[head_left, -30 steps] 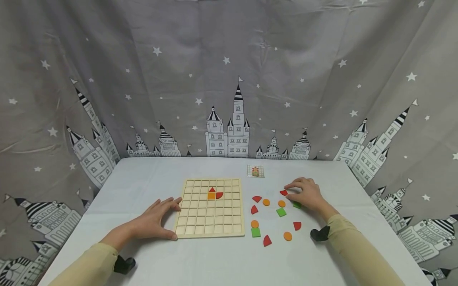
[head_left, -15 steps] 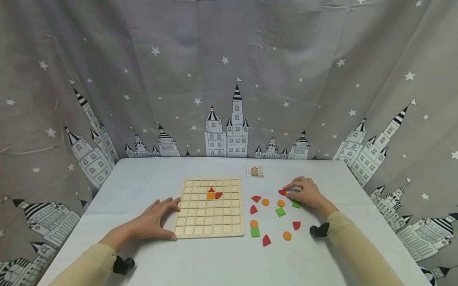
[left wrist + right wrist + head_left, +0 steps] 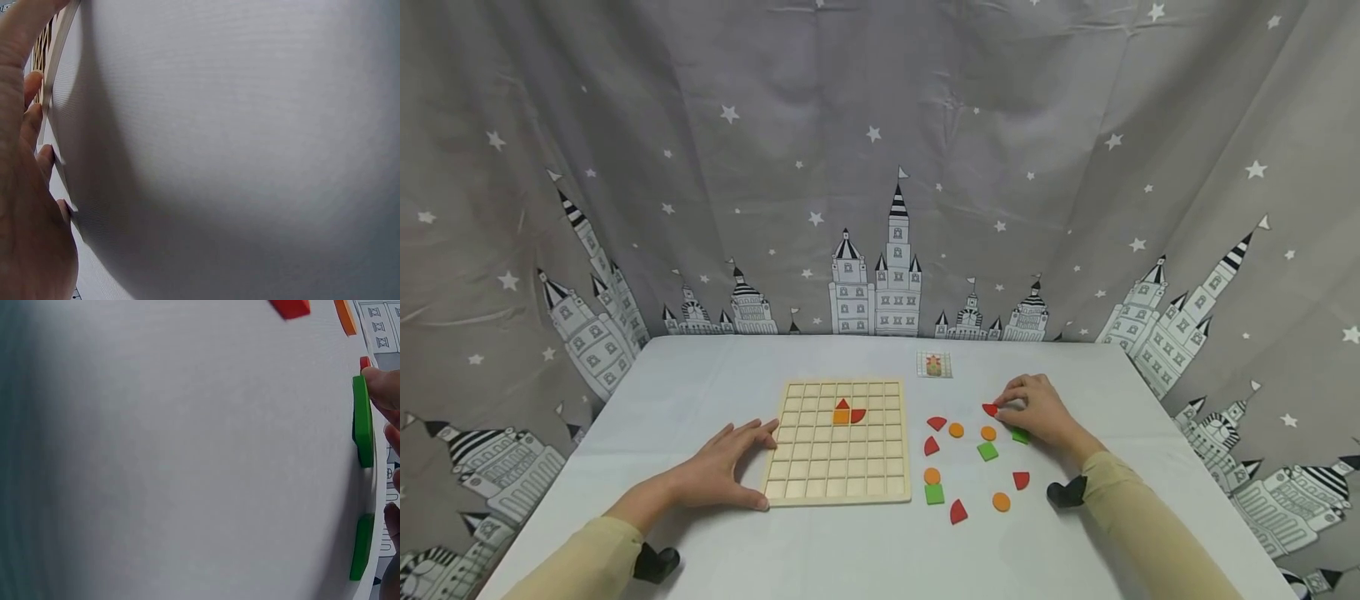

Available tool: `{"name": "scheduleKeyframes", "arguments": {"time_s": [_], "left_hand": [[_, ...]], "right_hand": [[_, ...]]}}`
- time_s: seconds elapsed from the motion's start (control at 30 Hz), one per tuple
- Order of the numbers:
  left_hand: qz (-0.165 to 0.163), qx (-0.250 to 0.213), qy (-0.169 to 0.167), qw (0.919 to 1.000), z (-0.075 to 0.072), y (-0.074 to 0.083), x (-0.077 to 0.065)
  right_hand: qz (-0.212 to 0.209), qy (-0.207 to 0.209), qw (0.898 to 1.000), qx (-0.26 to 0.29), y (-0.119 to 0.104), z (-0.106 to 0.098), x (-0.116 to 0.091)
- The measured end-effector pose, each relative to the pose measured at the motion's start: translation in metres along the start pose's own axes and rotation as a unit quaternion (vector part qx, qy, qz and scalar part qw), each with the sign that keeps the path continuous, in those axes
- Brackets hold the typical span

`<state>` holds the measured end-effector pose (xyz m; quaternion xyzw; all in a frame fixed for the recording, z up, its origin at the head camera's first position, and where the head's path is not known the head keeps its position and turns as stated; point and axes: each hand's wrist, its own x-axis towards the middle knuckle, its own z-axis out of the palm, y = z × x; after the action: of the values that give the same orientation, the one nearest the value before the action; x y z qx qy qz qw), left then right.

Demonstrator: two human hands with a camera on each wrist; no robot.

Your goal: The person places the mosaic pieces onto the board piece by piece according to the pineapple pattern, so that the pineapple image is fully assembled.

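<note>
A square wooden grid board (image 3: pixel 835 463) lies on the white table in the head view. Set in its upper cells are a red triangle (image 3: pixel 842 404), an orange square (image 3: pixel 841 417) and a red quarter-circle (image 3: pixel 857 416). My left hand (image 3: pixel 718 469) rests at the board's left edge, fingers spread, thumb by the near corner. To the right of the board, my right hand (image 3: pixel 1037 412) pinches another red quarter-circle piece (image 3: pixel 989 409) between thumb and finger, at the table. A green piece (image 3: pixel 1020 435) is partly hidden under that hand; in the right wrist view, a green piece (image 3: pixel 362 422) stands near the thumb.
Loose pieces lie between the board and my right hand: several red quarter-circles (image 3: pixel 958 512), several orange discs (image 3: pixel 1001 502) and green squares (image 3: pixel 934 494). A small picture card (image 3: pixel 934 364) lies at the back. A grey castle-print curtain (image 3: pixel 760 208) hangs behind the table.
The thumb and finger of my right hand have drawn closer together on the red quarter-circle. My left hand stays at the board's edge. The head view has shifted slightly.
</note>
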<state>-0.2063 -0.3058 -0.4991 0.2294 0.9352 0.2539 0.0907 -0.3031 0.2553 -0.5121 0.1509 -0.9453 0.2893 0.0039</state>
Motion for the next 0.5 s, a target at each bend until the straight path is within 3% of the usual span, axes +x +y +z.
{"name": "scheduleKeyframes", "arguments": {"time_s": [0.27,0.5], "left_hand": [[-0.013,0.000,-0.007,0.9999,0.002,0.001,-0.004],[-0.019,0.009,-0.005,0.9998,-0.002,0.003,0.000]], "right_hand": [[0.004,-0.001,1.000,0.028,-0.019,0.010,0.001],[-0.022,-0.001,0.999,0.050,-0.058,0.022,0.020]]}}
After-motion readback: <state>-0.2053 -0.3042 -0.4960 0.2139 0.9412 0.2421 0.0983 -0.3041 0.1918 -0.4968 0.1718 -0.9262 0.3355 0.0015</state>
